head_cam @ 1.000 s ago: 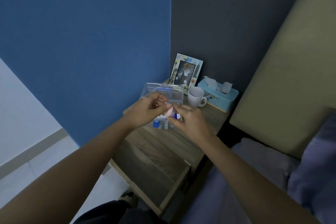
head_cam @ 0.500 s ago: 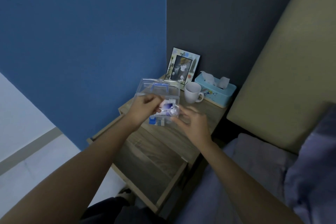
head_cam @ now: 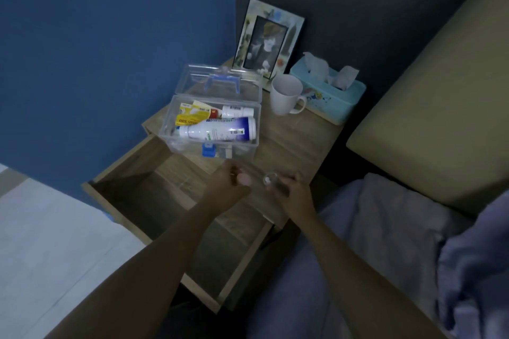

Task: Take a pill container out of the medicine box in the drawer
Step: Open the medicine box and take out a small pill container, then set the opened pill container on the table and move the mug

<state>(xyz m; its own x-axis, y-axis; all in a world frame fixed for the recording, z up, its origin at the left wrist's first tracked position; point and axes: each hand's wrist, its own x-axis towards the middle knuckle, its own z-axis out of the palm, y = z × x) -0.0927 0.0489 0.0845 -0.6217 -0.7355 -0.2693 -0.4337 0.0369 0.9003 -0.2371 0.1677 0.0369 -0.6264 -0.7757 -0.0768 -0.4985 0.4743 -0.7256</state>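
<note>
We've got a small pink container pinched in our left hand [head_cam: 234,181], clear of the open medicine box [head_cam: 214,129]; right hand [head_cam: 286,187] curls round something clear — job looks nearly done.

Clear glossy plastic medicine box [head_cam: 192,107]; matt wood-grain nightstand [head_cam: 292,143] and drawer [head_cam: 132,173]; smooth, perhaps ceramic, mug [head_cam: 283,96]; soft cloth bedding [head_cam: 385,228].

Both forearms bare, no sleeves; dark clothing [head_cam: 181,308] at lap.
</note>
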